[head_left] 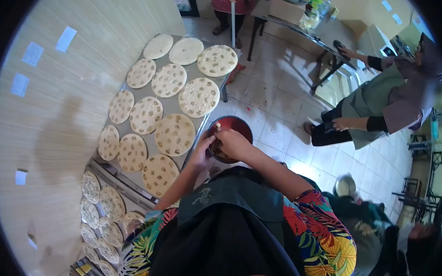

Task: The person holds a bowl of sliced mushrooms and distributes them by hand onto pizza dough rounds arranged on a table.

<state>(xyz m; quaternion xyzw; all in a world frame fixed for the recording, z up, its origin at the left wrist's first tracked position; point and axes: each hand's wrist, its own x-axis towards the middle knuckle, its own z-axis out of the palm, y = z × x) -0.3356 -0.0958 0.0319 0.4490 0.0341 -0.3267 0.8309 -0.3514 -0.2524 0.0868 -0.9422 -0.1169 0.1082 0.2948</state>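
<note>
In front of my body is a round bowl, red inside with a dark rim. My left hand grips its left side. My right hand is closed and reaches down into it, fingers pointing at the brownish contents. A small pale tip sticks up beside the right hand; what it belongs to is hidden. Left of the bowl, rows of large flat dough rounds lie on a metal table, most dotted with brown topping. One round at the far left corner looks plain.
More topped rounds lie on a lower surface at left, beside the wall. A person leans on another table at right. Another person holds a pole beyond the dough table. A third person with a metal bowl is lower right.
</note>
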